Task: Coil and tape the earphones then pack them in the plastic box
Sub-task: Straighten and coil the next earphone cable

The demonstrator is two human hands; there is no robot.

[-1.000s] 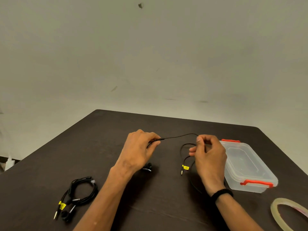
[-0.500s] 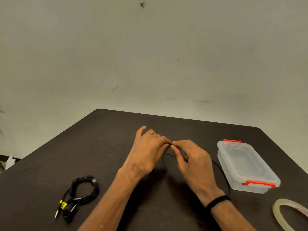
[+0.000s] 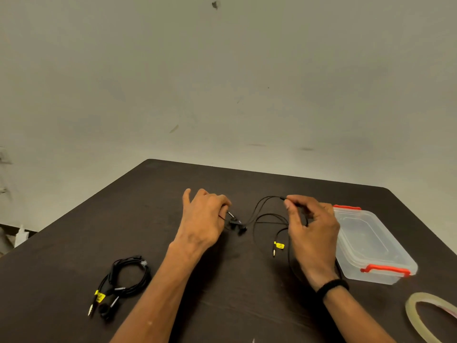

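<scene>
Black earphones [image 3: 265, 216] hang in loose loops between my hands above the dark table [image 3: 160, 194]. My left hand [image 3: 205, 216] pinches the cable end near the earbuds [image 3: 237, 225]. At the top of the loops my right hand [image 3: 312, 226] pinches the cable. The plug with a yellow tag [image 3: 279, 245] dangles below the right hand. A clear plastic box [image 3: 368, 243] with red latches and its lid on sits just right of my right hand. A roll of clear tape [image 3: 430, 315] lies at the table's near right corner.
A second pair of black earphones [image 3: 123, 280], coiled, with yellow-tagged plugs, lies on the table's near left. A pale wall rises behind the table's far edge. A black band circles my right wrist.
My hands were pressed together over the cable half a second ago. They have now pulled apart, drawing the cable out into loops between them.
</scene>
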